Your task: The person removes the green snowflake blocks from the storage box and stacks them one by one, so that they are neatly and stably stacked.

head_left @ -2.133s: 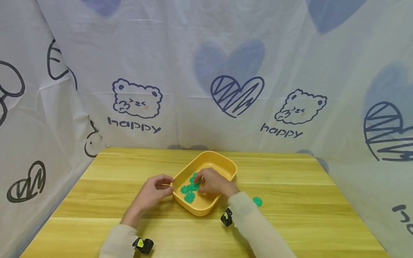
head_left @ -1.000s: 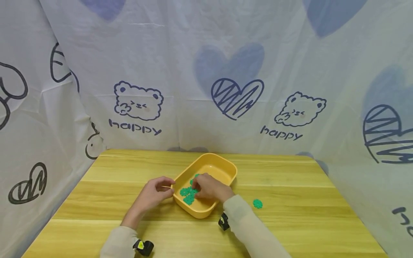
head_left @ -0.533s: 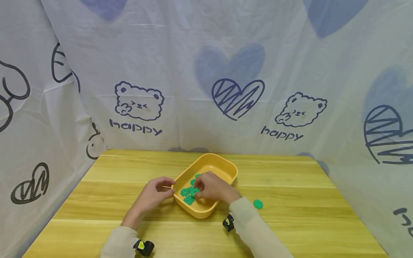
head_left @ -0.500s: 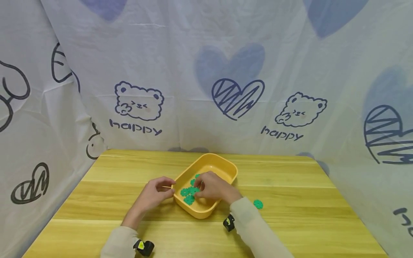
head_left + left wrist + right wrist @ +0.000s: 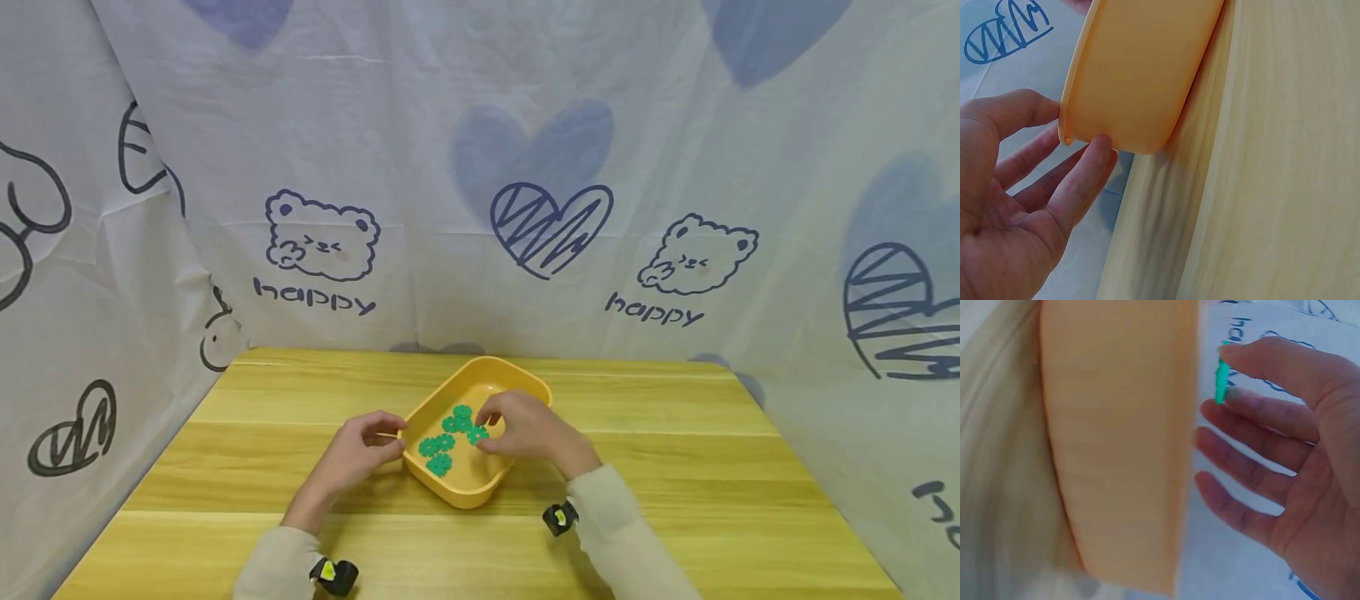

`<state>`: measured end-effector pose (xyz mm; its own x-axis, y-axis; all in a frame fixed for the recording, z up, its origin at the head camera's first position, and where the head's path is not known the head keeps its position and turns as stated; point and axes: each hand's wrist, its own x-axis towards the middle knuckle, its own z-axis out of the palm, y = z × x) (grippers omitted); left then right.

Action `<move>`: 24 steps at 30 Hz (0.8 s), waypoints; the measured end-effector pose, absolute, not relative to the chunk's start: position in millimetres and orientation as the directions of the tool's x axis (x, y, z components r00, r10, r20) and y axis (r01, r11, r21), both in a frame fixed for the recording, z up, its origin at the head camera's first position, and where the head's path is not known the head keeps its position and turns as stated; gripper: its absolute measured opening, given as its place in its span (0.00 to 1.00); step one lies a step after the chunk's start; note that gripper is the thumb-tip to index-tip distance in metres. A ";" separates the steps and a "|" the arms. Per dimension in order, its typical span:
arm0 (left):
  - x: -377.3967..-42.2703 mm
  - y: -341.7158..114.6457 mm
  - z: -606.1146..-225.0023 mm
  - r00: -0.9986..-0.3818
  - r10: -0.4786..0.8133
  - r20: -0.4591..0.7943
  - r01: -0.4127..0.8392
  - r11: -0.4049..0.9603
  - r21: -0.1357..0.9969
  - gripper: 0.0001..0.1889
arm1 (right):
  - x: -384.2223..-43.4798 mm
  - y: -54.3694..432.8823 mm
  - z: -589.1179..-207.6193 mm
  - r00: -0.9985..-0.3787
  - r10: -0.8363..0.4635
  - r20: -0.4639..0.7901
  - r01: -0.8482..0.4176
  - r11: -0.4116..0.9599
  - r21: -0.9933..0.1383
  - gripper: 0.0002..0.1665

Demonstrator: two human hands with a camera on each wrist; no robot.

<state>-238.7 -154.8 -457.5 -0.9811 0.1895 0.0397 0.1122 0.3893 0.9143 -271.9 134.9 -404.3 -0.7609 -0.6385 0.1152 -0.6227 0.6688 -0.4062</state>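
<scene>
In the head view, a yellow bin sits slanted on the wooden table, its long sides running from near left to far right. The left hand holds the bin's left corner between thumb and fingers. The right hand is over the bin's right side and pinches a green disc with a notched edge. Other green pieces lie on the bin floor, one group towards the near left and another farther away, left of the pinched disc. Pale sleeves cover both forearms, and each wrist bears a black device. Behind the table hangs a white cloth printed with hearts, bears and the word "happy".

In the left wrist view, one fingertip meets the bin's rim and another touches the outer wall.

In the right wrist view, the disc appears edge-on between thumb and fingers, above the rim; the remaining fingers are spread and slightly bent.
</scene>
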 end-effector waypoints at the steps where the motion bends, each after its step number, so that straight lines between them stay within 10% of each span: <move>1: -238.5 -154.8 -457.7 -0.981 0.189 0.040 0.113 0.389 0.914 0.14 | -269.9 138.4 -401.9 -0.770 -0.627 0.116 -0.615 0.681 -0.398 0.14; 24: -239.2 -155.6 -459.3 -0.979 0.197 0.046 0.124 0.404 0.906 0.14 | -249.6 249.6 -410.3 -0.916 -0.399 0.048 -0.388 0.846 -0.365 0.14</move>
<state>-239.2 -155.6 -459.3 -0.9794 0.1966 0.0460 0.1236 0.4041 0.9063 -249.6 249.6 -410.3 -0.9156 -0.3991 0.0484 -0.3882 0.8463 -0.3649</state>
